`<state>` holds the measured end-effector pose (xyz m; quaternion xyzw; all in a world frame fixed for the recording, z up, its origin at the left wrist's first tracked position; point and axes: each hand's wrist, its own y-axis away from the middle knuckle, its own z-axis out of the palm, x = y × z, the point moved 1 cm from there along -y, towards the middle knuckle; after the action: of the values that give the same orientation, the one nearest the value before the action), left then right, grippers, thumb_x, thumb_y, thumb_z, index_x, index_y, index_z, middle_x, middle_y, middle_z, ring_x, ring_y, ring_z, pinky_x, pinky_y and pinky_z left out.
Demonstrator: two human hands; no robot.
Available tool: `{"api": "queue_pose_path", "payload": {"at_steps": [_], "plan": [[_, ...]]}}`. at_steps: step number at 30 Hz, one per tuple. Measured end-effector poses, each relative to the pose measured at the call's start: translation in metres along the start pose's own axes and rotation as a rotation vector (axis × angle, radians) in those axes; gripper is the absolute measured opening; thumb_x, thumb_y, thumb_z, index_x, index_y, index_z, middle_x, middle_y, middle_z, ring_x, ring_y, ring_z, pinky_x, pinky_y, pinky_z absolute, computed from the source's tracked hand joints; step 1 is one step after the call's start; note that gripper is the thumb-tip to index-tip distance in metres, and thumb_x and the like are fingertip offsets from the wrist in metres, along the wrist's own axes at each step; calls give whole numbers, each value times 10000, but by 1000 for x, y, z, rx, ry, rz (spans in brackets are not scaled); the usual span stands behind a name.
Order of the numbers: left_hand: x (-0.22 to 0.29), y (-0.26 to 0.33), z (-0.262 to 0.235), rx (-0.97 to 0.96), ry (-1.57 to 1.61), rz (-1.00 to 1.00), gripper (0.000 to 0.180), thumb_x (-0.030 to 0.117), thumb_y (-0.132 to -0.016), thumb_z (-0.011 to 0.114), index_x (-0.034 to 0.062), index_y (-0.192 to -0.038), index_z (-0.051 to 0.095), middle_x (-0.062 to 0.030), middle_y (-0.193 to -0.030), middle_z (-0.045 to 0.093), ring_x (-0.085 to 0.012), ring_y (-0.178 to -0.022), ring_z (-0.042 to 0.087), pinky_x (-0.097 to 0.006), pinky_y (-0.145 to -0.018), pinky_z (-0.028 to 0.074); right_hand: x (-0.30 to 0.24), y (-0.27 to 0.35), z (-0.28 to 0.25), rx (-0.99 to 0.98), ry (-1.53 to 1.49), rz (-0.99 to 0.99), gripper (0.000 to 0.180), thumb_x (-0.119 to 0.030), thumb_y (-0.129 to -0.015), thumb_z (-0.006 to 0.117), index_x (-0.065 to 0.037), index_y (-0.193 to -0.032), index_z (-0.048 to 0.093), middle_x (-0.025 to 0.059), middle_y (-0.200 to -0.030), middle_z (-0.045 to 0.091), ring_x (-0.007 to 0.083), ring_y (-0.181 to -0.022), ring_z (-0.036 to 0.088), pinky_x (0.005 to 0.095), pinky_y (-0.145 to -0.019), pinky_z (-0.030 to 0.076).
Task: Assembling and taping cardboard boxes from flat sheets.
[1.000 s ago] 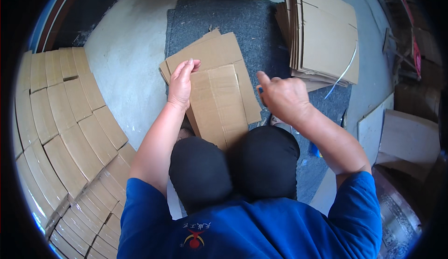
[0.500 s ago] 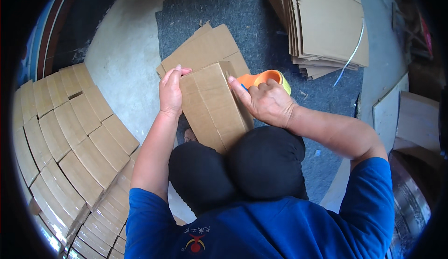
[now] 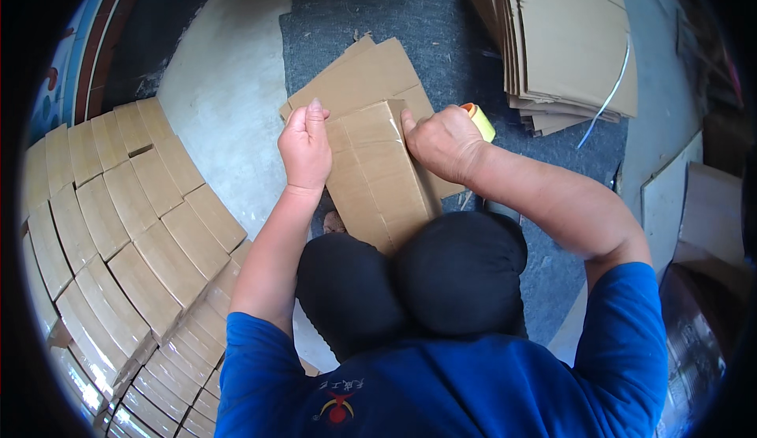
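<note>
Head view: left fingers (image 3: 294, 126) fold beside a box (image 3: 371, 174); right fingers (image 3: 432, 132), clasping a yellow tool (image 3: 483, 125), partly block flat cardboard (image 3: 367, 79).

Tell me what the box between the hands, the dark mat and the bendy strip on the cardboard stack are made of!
The box looks like plain brown cardboard: flat tan sides, folded edges, with a shiny streak near the top that may be clear tape. The mat seems to be dull, feltlike cloth, with a speckled surface. The strip might be plastic: it's thin and curved, but I can't be sure.
</note>
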<state>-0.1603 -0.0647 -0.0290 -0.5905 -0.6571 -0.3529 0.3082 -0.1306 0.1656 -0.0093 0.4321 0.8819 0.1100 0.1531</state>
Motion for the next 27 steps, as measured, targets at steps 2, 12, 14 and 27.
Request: {"api": "queue_pose_path", "payload": {"at_steps": [2,12,14,27], "plan": [[22,3,1,12,-344,471,432,487,-902,616,59,-914,675,-82,-887,662,-262,-860,613,-362,-818,431,5,-8,-6,-98,10,1,324,-111,-818,569,35,-1107,582,96,-718,694,235,-683,708,369,-554,521],[66,-14,17,-344,-731,488,655,695,-747,628,49,-853,643,-91,-885,632,-290,-898,617,-418,-756,496,16,-27,-23,-104,-148,66,102,-193,-793,629,-157,-768,722,75,-805,719,260,-809,710,392,-684,548],[66,-19,20,-365,-721,471,669,718,-749,603,51,-794,646,-94,-849,634,-289,-886,624,-422,-752,512,21,-34,-29,-102,-147,49,100,-197,-785,636,-140,-786,718,81,-804,717,269,-803,709,390,-694,552],[64,6,14,-259,-744,478,638,678,-798,588,58,-914,682,-96,-959,638,-274,-972,591,-421,-877,424,-8,-8,-13,-223,-12,66,151,-134,-831,609,-145,-863,756,51,-910,738,211,-863,717,366,-669,554]]}}
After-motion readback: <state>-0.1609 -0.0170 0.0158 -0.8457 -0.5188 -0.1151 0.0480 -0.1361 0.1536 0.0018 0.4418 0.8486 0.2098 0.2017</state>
